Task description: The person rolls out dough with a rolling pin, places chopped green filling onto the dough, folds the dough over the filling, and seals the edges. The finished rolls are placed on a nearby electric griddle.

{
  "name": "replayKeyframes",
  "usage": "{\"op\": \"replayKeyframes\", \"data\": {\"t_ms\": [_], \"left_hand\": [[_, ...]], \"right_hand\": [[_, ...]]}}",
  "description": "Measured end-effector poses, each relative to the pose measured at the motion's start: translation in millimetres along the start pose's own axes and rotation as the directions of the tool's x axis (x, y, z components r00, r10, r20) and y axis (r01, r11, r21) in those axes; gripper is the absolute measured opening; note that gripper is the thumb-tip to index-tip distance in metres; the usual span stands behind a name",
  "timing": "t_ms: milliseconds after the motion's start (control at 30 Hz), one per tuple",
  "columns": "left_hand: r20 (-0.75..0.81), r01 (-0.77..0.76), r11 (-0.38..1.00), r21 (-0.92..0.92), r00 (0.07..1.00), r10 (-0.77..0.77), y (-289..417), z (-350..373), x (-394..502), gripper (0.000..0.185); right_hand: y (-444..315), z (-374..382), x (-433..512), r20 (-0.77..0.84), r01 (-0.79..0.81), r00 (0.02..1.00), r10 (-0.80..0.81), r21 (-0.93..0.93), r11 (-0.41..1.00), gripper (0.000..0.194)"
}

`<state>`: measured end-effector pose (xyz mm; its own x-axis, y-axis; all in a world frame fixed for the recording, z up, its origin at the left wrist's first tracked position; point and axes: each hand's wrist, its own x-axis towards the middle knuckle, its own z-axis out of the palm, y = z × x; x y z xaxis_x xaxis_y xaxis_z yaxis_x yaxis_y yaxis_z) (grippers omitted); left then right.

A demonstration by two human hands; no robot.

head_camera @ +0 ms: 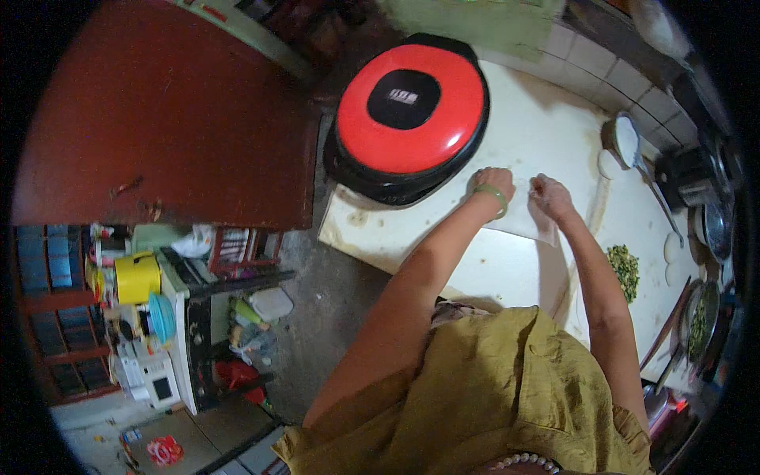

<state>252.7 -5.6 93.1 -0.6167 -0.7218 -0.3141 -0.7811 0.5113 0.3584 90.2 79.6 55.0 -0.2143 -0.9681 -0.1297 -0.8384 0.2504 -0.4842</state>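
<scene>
A thin pale sheet (519,224), which looks like rolled dough, spreads over the white tabletop in front of me. My left hand (496,183), with a green bangle at its wrist, has its fingers curled down at the sheet's far left part. Just across from it, my right hand (551,197) pinches at the far right part, its fingers dusted white. A narrow gap separates the two hands. The fingertips are mostly hidden, so their exact hold is unclear. Right of my right forearm lies a heap of chopped green filling (622,273).
A red-lidded electric griddle (448,139) stands to the left. Along the right are a bowl of white powder (626,139), a pale dough ball (608,165), more dough pieces (672,248), a wooden stick (666,329) and a pan of chopped greens (700,317).
</scene>
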Motion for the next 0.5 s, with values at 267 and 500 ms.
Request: {"op": "replayKeyframes", "data": {"t_ms": [267, 500], "left_hand": [[-0.049, -0.087, 0.975, -0.205, 0.996, 0.079, -21.2, 10.4, 4.1, 0.025], [0.091, -0.08, 0.997, -0.015, 0.993, 0.081, -16.4, -3.5, -1.2, 0.023]], "right_hand": [[27.4, 16.5, 12.8, 0.124, -0.012, 0.988, -0.089, 0.649, 0.76, 0.012], [15.3, 6.2, 11.8, 0.269, -0.193, 0.963, 0.001, 0.686, 0.702, 0.011]]}}
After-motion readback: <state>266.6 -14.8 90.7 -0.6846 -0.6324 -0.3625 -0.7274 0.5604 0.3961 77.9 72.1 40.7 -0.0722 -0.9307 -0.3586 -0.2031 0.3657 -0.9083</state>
